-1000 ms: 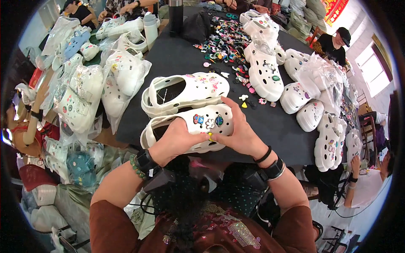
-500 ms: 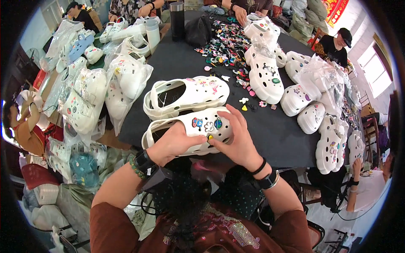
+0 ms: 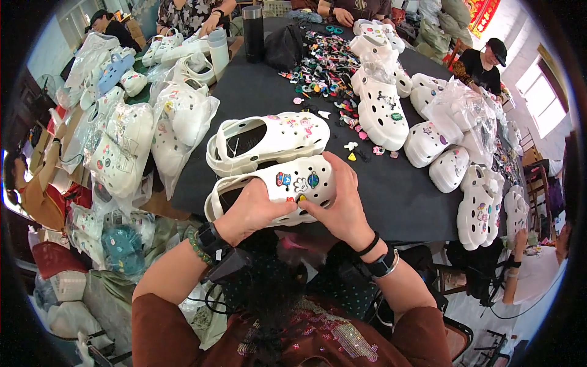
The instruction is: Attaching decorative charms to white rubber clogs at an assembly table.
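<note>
Pulled back at the far end since half a second ago: a co-worker's hand (image 3: 343, 16); otherwise just small shifts. Gripped at the black table's (image 3: 400, 202) near edge, beside the far white clog (image 3: 287, 129): the near white clog (image 3: 299, 166). Left hand (image 3: 249, 211): thumb on top, fingers out of sight. Right hand (image 3: 344, 211): curled over toe, thumb against yellow charm (image 3: 302, 197). Likely trouble: charm popping loose or seating crooked from uneven thumb pressure; clog skidding from a lopsided grip. Hidden: charm's stem and hole, so can't tell seating; clog's near side; red charm (image 3: 290, 199) part-covered, shape unclear.
</note>
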`<state>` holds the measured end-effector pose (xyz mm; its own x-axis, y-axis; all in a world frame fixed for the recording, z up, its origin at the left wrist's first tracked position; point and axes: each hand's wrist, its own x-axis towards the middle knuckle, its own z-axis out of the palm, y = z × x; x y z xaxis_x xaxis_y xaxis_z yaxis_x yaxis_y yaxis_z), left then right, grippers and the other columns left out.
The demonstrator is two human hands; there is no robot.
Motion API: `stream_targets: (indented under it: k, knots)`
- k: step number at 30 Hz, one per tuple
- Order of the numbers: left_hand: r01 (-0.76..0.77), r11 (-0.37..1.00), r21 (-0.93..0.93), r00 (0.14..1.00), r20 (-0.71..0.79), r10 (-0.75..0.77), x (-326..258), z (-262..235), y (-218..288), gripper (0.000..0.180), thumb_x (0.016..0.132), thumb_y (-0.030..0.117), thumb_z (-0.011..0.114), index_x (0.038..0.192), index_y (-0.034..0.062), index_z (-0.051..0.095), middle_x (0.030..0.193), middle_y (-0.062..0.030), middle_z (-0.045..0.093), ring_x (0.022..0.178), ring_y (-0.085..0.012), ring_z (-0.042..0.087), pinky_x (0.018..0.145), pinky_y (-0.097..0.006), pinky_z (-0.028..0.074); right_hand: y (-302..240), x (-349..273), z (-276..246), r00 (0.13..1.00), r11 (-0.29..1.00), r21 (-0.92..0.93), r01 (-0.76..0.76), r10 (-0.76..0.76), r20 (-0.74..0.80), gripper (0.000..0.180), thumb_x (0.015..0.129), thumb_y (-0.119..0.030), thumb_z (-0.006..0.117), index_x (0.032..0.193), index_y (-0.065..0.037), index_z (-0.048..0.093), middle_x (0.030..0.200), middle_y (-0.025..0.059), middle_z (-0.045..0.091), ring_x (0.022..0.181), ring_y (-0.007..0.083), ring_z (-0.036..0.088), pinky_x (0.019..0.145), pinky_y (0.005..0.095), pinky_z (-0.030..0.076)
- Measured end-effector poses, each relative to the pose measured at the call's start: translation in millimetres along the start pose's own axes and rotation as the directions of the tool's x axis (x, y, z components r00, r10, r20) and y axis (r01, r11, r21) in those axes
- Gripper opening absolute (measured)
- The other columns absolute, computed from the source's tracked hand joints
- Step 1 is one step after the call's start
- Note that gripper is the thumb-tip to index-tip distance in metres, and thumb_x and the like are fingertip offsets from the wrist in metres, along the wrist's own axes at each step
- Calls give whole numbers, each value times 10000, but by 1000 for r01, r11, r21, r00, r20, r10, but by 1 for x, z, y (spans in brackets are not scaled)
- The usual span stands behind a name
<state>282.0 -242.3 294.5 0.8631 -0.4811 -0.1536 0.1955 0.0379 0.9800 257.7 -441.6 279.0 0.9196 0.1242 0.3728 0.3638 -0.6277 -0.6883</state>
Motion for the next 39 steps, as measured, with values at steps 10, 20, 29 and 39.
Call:
stream_targets:
  k: [10,20,29,39]
  knots:
    - [-26,993,116,994,-102,38,3,4,-7,452,738,52,732,1166,-39,617,1083,-97,689,943,-135,653,828,-297,522,13,-5,4,996,986,147,-83,81,23,938,638,-170,892,1408,-78,364,1409,173,411,1334,373,345,1100,477,319]
    - [-10,964,266,995,-92,36,7,1,-5,472,728,11,744,1178,-46,616,1098,-95,686,964,-127,645,860,-300,520,17,-2,2,998,992,118,-53,47,47,834,643,-170,887,1353,-90,457,1405,169,428,1342,370,343,1108,473,309]
    - [9,948,318,988,-147,40,8,-1,-11,436,723,28,754,1138,-45,640,1061,-98,698,906,-128,663,803,-290,536,10,2,3,990,996,-2,-84,84,117,995,591,-221,917,1418,-101,375,1444,154,370,1357,363,299,1136,457,252]
    - [24,964,263,995,-96,1,5,-1,-7,473,755,36,733,1204,-25,600,1083,-75,685,947,-128,645,841,-293,519,14,2,10,988,993,-40,-111,115,107,993,612,-184,899,1436,-143,346,1485,211,309,1393,407,264,1127,508,273]
